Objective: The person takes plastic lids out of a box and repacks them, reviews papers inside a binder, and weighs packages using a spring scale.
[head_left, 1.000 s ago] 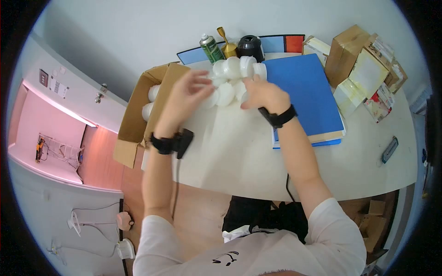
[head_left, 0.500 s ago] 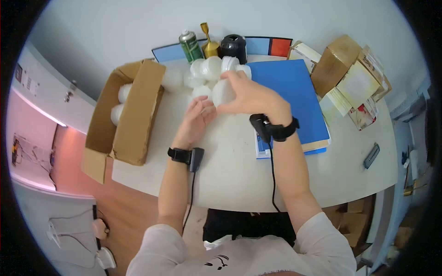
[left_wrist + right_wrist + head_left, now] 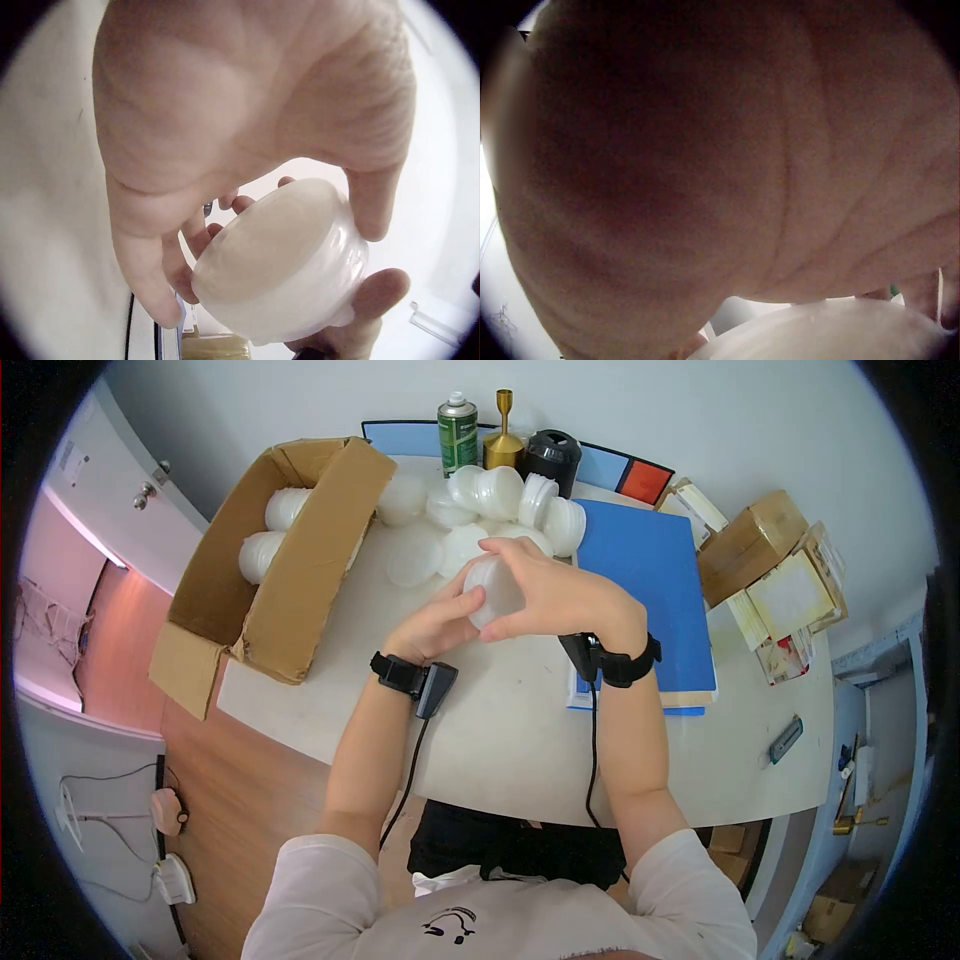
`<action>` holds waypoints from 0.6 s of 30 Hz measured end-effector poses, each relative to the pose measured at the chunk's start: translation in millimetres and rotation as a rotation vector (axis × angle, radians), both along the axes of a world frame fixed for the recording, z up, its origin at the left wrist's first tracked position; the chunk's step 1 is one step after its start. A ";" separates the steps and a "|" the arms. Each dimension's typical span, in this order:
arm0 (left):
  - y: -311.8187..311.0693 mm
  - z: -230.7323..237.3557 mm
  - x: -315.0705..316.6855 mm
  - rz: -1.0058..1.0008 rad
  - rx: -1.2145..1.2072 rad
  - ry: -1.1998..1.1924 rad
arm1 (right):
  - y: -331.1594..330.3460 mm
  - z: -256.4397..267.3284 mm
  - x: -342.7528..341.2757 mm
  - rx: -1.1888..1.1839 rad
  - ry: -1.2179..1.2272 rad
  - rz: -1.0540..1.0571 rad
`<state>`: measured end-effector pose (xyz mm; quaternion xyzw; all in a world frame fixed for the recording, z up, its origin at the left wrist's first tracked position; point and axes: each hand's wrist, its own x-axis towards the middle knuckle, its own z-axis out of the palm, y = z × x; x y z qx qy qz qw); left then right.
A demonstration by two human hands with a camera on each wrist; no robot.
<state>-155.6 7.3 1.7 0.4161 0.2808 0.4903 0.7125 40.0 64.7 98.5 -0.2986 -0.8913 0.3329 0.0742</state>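
Both hands hold a translucent white plastic bowl (image 3: 497, 592) between them, raised over the table in front of a pile of similar round plastic bowls (image 3: 500, 492). The right hand (image 3: 572, 598) grips it from the right, thumb low and fingers over the far side. On the left, the left hand (image 3: 437, 622) has its thumb against the bowl's edge and its fingers curled around beneath. The left wrist view shows the bowl (image 3: 281, 262) tilted, with fingertips of both hands around its rim. In the right wrist view the palm hides most of the bowl (image 3: 817, 334).
An opened cardboard box (image 3: 310, 595) with more white bowls (image 3: 262, 557) inside stands at the left. Large blue folders (image 3: 650, 580) lie to the right. Behind are a green spray can (image 3: 457, 435), a gold candlestick (image 3: 503, 445), a black container (image 3: 552, 458) and small cartons (image 3: 755, 545).
The left hand has come from beside the cardboard box to the bowl. The right hand has lifted the bowl from the pile toward the body, and both hands now meet around it.
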 end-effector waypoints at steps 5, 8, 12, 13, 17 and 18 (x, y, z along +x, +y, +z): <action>-1.9 6.3 0.7 -0.045 0.000 0.005 | -1.1 1.2 2.6 0.034 -0.009 -0.027; -2.6 8.8 1.7 -0.056 -0.025 -0.031 | -0.3 2.3 4.5 0.054 -0.024 -0.038; -0.5 5.5 2.9 -0.083 -0.041 -0.033 | -1.9 7.8 8.7 0.046 -0.079 -0.054; 0.5 3.7 3.0 -0.075 -0.039 -0.038 | -2.3 9.7 9.1 0.047 -0.073 -0.058; 0.4 4.2 4.0 -0.095 -0.015 -0.022 | -4.1 14.6 11.3 0.027 -0.108 -0.063; -0.7 5.1 4.2 -0.091 -0.024 -0.019 | -3.9 15.0 11.9 0.023 -0.117 -0.062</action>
